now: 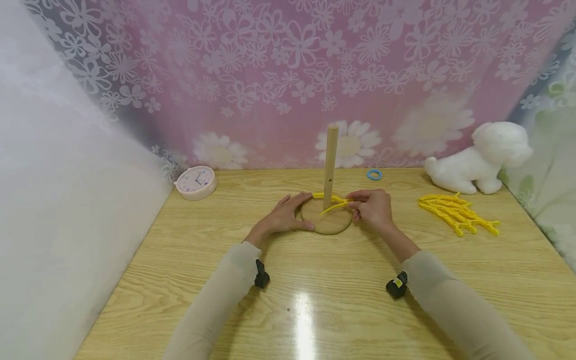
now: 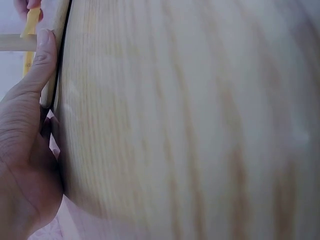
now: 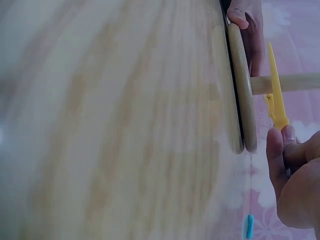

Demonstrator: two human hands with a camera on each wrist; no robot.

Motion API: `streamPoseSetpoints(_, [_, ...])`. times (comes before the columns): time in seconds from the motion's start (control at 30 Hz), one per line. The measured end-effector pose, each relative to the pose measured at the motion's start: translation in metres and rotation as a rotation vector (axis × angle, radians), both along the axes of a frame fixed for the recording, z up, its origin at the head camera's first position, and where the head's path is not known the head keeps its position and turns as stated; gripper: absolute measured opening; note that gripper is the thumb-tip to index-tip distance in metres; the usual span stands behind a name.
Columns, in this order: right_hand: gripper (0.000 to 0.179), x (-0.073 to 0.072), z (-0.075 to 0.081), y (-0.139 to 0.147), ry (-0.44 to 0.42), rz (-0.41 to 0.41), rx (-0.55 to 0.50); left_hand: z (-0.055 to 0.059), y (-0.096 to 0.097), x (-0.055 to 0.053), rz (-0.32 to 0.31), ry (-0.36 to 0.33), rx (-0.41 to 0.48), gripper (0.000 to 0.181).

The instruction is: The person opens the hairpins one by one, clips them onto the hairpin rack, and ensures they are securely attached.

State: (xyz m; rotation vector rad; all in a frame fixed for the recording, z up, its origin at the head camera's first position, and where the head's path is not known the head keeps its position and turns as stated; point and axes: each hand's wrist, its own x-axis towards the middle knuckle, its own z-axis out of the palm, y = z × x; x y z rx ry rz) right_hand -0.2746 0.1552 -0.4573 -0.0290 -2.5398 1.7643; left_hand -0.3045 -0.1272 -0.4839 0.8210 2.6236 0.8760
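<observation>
A round wooden base (image 1: 330,226) with an upright wooden post (image 1: 330,155) stands on the table. Small dark holes show along the post. My left hand (image 1: 284,216) holds the base at its left edge, thumb at the front and fingers round behind. My right hand (image 1: 374,207), right of the post, pinches a yellow plastic branch (image 1: 335,206) between thumb and fingertips. One arm of the branch passes in front of the post, another behind it, above the base. In the right wrist view, the branch (image 3: 277,95) narrows to a pointed tip beside the post.
Several yellow branches (image 1: 459,215) lie in a pile on the right. Behind them sits a white dog figure (image 1: 481,157). A blue ring (image 1: 374,174) lies near the back edge, and a pink clock (image 1: 196,183) is at the back left. A floral curtain (image 1: 279,85) hangs behind the table.
</observation>
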Motion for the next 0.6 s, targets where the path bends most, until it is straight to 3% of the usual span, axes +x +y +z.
streamPoseSetpoints(0.27, [0.02,0.0016,0.0006,-0.0035,-0.007,0.04,-0.019,0.0024,0.0008,-0.0003,0.029,-0.028,-0.017,0.102])
streamPoseSetpoints(0.6, [0.021,0.0013,-0.0008,-0.0064,-0.039,0.085,-0.048,0.0002,0.001,-0.0019,0.0,0.01,-0.017,0.102])
